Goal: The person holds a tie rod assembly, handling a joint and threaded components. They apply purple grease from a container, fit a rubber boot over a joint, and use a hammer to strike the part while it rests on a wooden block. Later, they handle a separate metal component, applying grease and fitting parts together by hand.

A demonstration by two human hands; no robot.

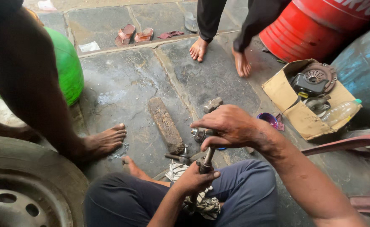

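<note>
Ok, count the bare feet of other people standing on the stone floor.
3: one foot at left beside the tyre, two feet at top centre near the red drum. More may be hidden.

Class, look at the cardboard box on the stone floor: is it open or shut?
Open. The cardboard box has its flaps spread, showing a round metal disc and dark machine parts inside.

An open brown cardboard box (299,114) sits on the stone floor at the right, its flaps torn. A clear plastic bottle (340,112) with a green cap lies across its right edge. Behind it, a red drum (319,29) carries white lettering.
</note>
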